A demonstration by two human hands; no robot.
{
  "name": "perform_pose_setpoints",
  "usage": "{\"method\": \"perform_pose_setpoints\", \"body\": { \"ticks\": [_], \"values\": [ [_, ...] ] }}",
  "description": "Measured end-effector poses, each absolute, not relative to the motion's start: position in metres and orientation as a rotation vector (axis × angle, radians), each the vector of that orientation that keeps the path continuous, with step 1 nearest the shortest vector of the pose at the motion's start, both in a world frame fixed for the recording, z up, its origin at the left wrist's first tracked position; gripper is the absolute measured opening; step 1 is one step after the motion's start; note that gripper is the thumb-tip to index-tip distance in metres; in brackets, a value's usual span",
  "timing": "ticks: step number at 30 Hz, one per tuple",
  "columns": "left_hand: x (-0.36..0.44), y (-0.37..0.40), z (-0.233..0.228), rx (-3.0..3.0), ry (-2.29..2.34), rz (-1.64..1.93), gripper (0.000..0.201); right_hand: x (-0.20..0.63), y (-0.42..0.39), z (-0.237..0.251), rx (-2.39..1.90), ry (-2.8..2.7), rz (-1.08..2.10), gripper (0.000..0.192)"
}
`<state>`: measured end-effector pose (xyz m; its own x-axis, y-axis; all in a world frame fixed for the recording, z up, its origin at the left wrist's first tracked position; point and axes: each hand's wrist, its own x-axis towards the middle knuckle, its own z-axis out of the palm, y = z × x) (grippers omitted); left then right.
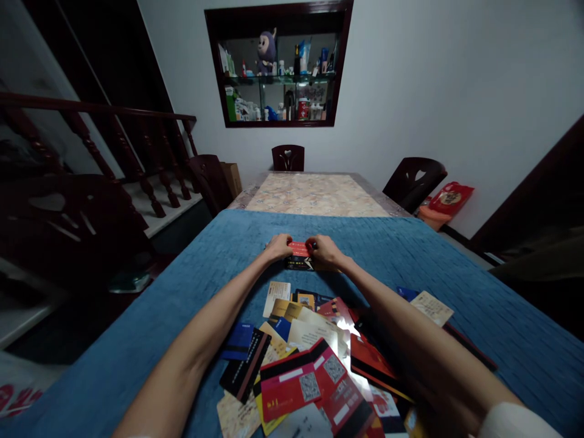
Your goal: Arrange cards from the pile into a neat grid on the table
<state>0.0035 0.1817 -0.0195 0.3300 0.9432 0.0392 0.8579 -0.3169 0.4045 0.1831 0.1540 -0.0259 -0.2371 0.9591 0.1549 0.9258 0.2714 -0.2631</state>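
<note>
Beyond the loose card pile (314, 359), the left hand (278, 247) and right hand (325, 249) pinch a card stack (300, 256) closed between them. Uneven squeezing could spill it across the blue cloth (137, 340).

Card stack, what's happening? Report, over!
Left hand and right hand both gripping small card stack on blue cloth. Loose cards scattered nearer. Nothing blocking.

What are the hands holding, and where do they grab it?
Both the left hand and right hand hold a small stack of cards by its two short ends.
</note>
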Motion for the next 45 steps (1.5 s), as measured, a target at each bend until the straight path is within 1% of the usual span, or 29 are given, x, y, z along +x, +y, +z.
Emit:
{"method": "perform_pose_setpoints", "body": {
  "ticks": [14,20,25,29,31,35,39,45],
  "values": [
    [0.009,0.180,-0.019,2.383,1.649,0.327,0.040,0.177,0.153,-0.030,-1.823,-2.237,0.108,0.031],
    [0.009,0.179,-0.021,2.380,1.687,0.308,0.034,0.176,0.155,-0.033,-1.855,-2.245,0.111,0.032],
    [0.009,0.179,-0.023,2.363,1.698,0.331,0.036,0.177,0.156,-0.034,-1.849,-2.252,0.121,0.031],
    [0.007,0.174,-0.022,2.364,1.682,0.376,0.033,0.178,0.156,-0.030,-1.831,-2.255,0.137,0.030],
    [0.004,0.170,-0.021,2.369,1.665,0.407,0.034,0.179,0.155,-0.028,-1.814,-2.251,0.149,0.030],
    [-0.001,0.161,-0.017,2.385,1.627,0.473,0.038,0.183,0.151,-0.026,-1.761,-2.231,0.157,0.035],
    [-0.005,0.152,-0.014,2.412,1.572,0.521,0.036,0.186,0.143,-0.025,-1.692,-2.224,0.149,0.038],
    [-0.013,0.138,-0.012,2.440,1.518,0.545,0.035,0.185,0.123,-0.022,-1.604,-2.244,0.141,0.034]
  ]
}}
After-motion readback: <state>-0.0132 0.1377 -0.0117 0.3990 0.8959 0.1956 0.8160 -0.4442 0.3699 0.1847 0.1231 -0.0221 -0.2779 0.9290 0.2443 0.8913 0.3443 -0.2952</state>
